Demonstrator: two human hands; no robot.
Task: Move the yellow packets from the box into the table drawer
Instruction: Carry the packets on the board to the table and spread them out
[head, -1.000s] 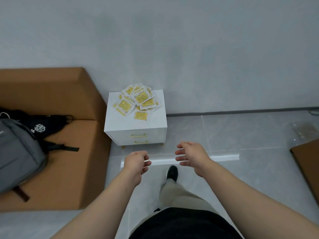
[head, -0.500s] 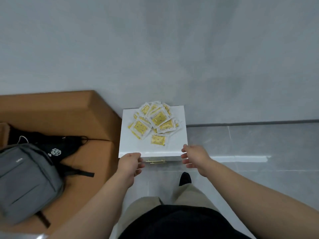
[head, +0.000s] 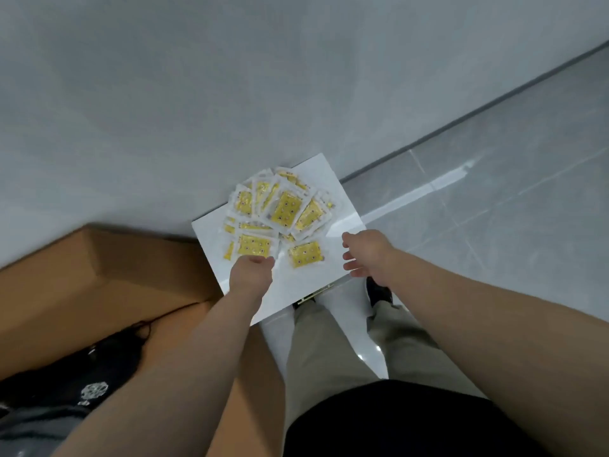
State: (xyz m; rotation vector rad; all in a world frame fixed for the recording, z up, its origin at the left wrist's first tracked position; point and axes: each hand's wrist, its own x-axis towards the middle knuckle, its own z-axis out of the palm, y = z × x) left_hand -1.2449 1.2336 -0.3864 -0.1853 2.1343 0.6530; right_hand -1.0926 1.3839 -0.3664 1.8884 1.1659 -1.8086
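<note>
A person stands over a small white table (head: 298, 286) where a heap of yellow packets (head: 286, 207) lies on the top, toward the wall at 12 o'clock. One packet (head: 305, 254) sits apart at the heap's 5 o'clock. The left hand (head: 251, 272) reaches to the heap's 7 o'clock, its fingers on the near edge of a packet (head: 253, 246); whether they pinch it cannot be told, as the fingertips are hidden. The right hand (head: 366, 253) hovers at the heap's 4 o'clock over the table's edge, fingers loosely spread and holding nothing. A gold drawer handle (head: 313, 294) peeks out under the front edge. A brown couch (head: 99, 291) stands at the table's 8 o'clock.
</note>
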